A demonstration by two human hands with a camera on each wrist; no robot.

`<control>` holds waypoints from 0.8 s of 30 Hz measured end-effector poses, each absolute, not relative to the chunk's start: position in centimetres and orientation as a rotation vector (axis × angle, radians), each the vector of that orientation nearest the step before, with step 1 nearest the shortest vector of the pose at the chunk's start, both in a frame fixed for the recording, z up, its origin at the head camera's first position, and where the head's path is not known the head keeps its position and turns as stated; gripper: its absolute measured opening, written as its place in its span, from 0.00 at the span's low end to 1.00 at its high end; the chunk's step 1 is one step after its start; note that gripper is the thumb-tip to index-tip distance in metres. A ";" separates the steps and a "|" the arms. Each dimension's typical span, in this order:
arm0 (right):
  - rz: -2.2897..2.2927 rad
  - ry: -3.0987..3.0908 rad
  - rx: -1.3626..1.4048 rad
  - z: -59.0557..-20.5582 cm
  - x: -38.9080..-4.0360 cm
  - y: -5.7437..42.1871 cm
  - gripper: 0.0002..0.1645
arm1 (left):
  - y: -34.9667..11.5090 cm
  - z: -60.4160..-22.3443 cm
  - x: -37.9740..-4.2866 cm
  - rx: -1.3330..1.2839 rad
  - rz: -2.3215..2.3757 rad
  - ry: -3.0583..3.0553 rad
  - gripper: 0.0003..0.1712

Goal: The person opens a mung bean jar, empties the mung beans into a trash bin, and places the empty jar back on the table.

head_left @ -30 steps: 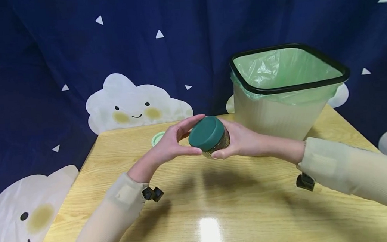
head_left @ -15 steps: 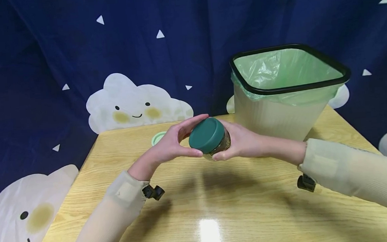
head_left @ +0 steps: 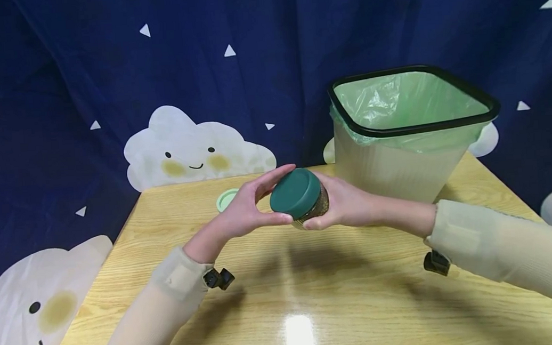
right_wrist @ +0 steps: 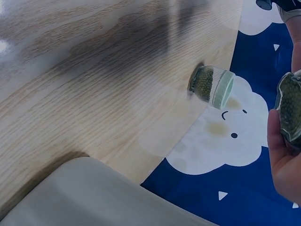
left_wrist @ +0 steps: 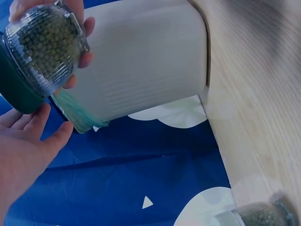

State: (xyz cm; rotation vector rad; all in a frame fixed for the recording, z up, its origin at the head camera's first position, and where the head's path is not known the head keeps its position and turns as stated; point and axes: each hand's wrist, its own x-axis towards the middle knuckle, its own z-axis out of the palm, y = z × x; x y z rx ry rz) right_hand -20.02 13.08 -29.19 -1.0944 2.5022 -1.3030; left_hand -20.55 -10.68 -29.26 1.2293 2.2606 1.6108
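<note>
Above the table, my right hand (head_left: 347, 199) grips the glass body of a ribbed jar (left_wrist: 44, 49) filled with small green beans. The jar has a dark green lid (head_left: 294, 193) and is tilted, lid toward the left. My left hand (head_left: 240, 210) holds that lid between its thumb and fingers from the left side. In the right wrist view, the fingers of the right hand (right_wrist: 287, 174) support the jar's base. Behind my left hand stands a second jar (right_wrist: 207, 84) with a light green lid, also holding green beans and partly covered in the head view.
A pale waste bin (head_left: 391, 164) with a black rim and a green liner bag stands at the back right of the wooden table (head_left: 247, 313). A dark blue curtain (head_left: 269, 76) with clouds and white triangles hangs behind the table.
My left thumb tip has crept slightly to the right along the lid. Both hands keep their hold, and the jar stays in nearly the same place and tilt.
</note>
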 end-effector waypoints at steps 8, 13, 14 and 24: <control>-1.318 2.512 -1.086 -29.3 -20.1 13.3 0.45 | -10.4 -29.4 -20.7 1.211 1.603 2.268 0.54; -1.325 2.459 -1.085 -29.2 -20.1 13.4 0.45 | -10.9 -29.4 -21.5 1.253 1.598 2.160 0.51; -1.319 2.452 -1.091 -29.2 -20.1 13.4 0.45 | -11.0 -29.4 -21.6 1.262 1.601 2.139 0.52; -1.369 2.335 -1.117 -29.4 -20.1 13.3 0.44 | -11.2 -29.8 -22.0 1.339 1.602 2.113 0.56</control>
